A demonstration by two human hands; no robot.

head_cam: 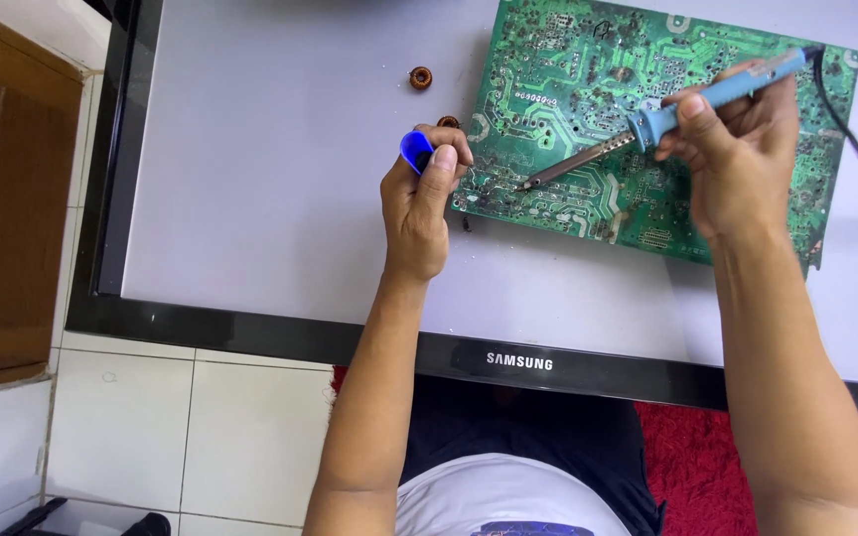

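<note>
Underneath the hands lies a flat screen (250,199), face up, pale grey with a black frame, serving as a work surface. It rests over white floor tiles (151,427); a brown wooden door or cabinet (12,189) stands at the left edge and a red rug (697,447) shows below the screen at the right. The person's dark trousers and white shirt fill the bottom middle.

One green circuit board (588,119) lies solder side up on the upper right part of the screen. One small copper-coloured ring coil (420,76) lies alone on the screen, left of the board and apart from it. A second brown round part (448,122) sits just above the left fingers, at the board's left edge; what it is cannot be told.

One soldering iron (667,114) with a blue handle is gripped in the right hand (737,149), fingers closed around the handle like a pen, above the board's right half. Its metal tip slants down left and meets the board near the lower left corner. A black cord (851,129) runs from the handle off to the right.

The left hand (419,199) is closed around one small blue object (415,150), pinched between thumb and fingers, just beside the board's left edge and close to the iron's tip.
</note>
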